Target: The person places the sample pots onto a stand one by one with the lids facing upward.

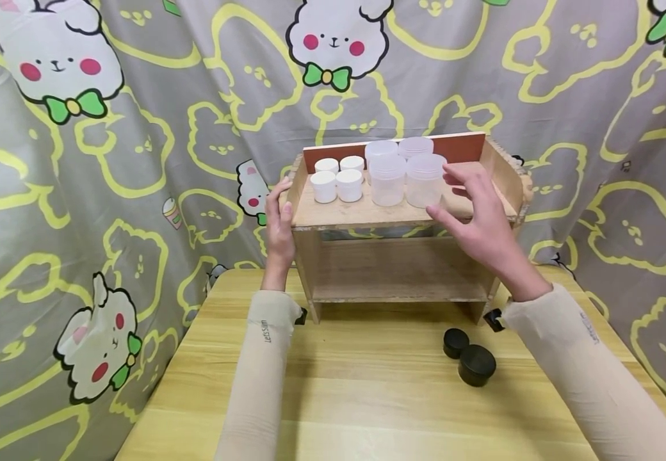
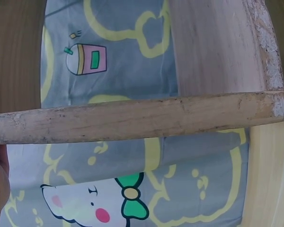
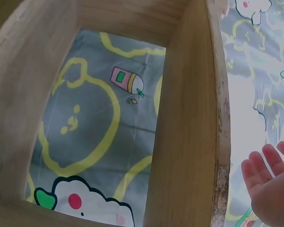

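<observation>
A two-tier wooden shelf stands on the table. Its left side panel is gripped near the top by my left hand; the left wrist view shows a fingertip against the panel's edge. On the top tier are several small white jars at left and several larger frosted clear jars to their right. My right hand is at the front right clear jar, thumb near its base and fingers by its right side, spread apart. In the right wrist view those fingers extend beyond the shelf board.
Two black round containers sit side by side on the table, in front of the shelf's right leg. The shelf's lower board lies below the jars. A patterned curtain hangs behind and at both sides.
</observation>
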{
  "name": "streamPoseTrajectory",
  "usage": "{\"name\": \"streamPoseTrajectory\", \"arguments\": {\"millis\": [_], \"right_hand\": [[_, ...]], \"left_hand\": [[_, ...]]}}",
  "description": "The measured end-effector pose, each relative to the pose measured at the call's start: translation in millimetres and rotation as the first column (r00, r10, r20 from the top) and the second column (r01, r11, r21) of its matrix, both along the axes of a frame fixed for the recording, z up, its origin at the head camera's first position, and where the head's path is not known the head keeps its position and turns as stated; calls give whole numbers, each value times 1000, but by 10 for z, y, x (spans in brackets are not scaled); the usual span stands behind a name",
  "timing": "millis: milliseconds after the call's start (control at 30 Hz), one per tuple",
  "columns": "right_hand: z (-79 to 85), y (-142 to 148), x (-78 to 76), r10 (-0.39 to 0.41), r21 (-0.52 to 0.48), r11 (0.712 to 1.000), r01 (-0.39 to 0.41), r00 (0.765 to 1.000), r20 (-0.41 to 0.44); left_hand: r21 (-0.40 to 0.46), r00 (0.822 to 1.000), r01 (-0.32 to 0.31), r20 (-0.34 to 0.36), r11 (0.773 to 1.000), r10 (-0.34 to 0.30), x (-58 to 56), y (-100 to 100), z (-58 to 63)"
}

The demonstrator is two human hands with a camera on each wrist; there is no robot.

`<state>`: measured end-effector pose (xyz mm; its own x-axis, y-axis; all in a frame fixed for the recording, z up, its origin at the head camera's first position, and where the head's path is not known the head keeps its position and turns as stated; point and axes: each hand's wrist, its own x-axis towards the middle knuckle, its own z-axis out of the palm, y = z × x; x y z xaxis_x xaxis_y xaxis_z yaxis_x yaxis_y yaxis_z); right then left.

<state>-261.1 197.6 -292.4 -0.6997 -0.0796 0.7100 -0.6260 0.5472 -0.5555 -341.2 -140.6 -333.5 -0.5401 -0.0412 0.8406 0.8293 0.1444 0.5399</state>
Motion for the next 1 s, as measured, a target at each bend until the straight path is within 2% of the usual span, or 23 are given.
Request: {"name": "streamPoseTrajectory", "arguments": {"millis": [33, 267, 367, 500, 733, 1000], "right_hand": [[-18, 5, 30, 5, 9, 1000, -5, 1000, 0], [-190, 43, 254, 17, 48, 999, -19, 998, 55], [-275, 69, 345, 16, 68, 997, -20, 998, 60], [-398, 106, 440, 30, 84, 996, -35, 997, 69], [-633, 189, 578, 47, 112, 992, -58, 994, 96], [-916, 298, 686, 58, 151, 985, -81, 986, 154]], "left_hand": [[-1, 1000, 2, 1, 1000, -2, -2, 1, -4], [-30, 1000, -30, 7, 999, 30, -341, -112, -227], [-20, 1000, -24, -4, 1000, 24, -346, -100, -218], [-10, 1000, -23, -11, 1000, 23, -293, -66, -178], [-12, 1000, 1, 3, 1000, -1, -34, 6, -27], [-4, 1000, -3, -11, 1000, 3, -21, 17, -2]]}}
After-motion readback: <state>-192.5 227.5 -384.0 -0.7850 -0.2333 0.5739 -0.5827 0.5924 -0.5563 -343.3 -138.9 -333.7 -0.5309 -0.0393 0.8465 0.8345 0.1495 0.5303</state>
